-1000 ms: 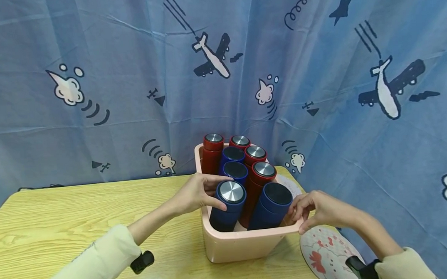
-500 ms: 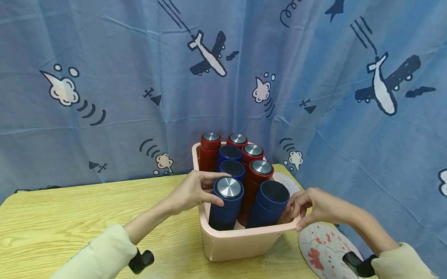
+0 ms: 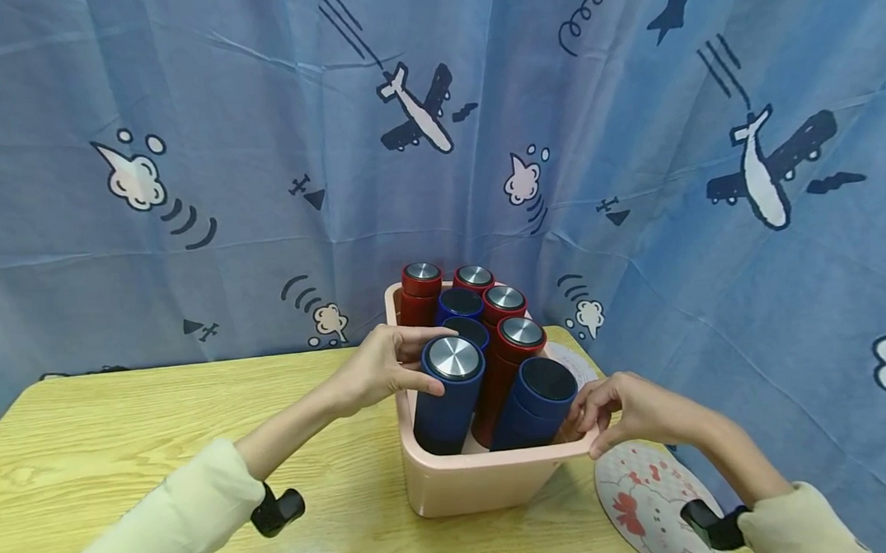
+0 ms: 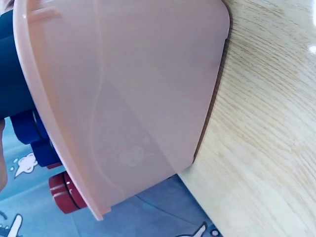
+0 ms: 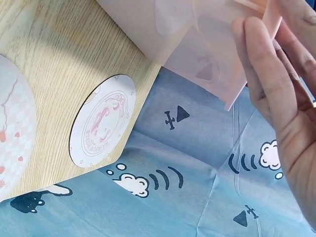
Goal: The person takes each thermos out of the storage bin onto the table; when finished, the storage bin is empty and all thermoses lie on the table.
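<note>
My left hand (image 3: 376, 370) grips a dark blue thermos bottle (image 3: 448, 400) with a silver-topped lid, thumb on the near side and fingers behind. The bottle stands nearly upright in the front left of a pink plastic bin (image 3: 482, 481), its lower end hidden by the bin's wall. At the bin's right front corner my right hand (image 3: 634, 408) pinches the rim. Beside that hand leans another dark blue thermos (image 3: 541, 396) with a black top. In the left wrist view the gripped bottle (image 4: 12, 74) shows at the left edge, above the bin's side (image 4: 143, 84).
Behind these, several red thermoses (image 3: 516, 343) with silver tops and two blue ones (image 3: 461, 303) with black tops fill the bin. Round printed mats (image 5: 102, 121) lie on the wooden table (image 3: 197, 419) to the right. A blue patterned curtain (image 3: 259, 152) hangs behind.
My left hand has risen a little with the silver-topped blue thermos, which now covers more of the blue bottle behind it. The right hand keeps its hold on the bin's rim.
</note>
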### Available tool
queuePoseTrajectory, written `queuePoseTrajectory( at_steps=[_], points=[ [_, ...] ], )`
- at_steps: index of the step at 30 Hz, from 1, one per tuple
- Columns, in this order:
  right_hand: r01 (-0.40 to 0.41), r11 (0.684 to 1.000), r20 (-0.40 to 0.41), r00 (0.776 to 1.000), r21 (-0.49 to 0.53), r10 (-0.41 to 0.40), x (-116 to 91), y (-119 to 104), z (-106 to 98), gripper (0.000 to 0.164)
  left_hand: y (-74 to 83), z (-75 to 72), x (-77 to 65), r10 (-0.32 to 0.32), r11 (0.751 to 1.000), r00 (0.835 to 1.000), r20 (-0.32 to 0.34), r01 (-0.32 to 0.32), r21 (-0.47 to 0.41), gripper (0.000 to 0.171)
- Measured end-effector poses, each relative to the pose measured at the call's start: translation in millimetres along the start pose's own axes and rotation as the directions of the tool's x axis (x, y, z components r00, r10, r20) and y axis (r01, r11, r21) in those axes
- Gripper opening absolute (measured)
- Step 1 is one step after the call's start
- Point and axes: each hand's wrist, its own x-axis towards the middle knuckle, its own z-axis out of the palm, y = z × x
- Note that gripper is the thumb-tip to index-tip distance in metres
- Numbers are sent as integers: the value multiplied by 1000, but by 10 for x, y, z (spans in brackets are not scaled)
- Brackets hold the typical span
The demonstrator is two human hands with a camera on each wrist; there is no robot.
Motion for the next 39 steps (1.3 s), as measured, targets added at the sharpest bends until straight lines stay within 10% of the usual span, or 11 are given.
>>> queuePoseTrajectory(
  at_steps=[39],
  points=[
    [-36,999,0,999,13,36,9,-27,5,17,1127,-376,-71,81,997,992,-98,-82,-4,63]
  ],
)
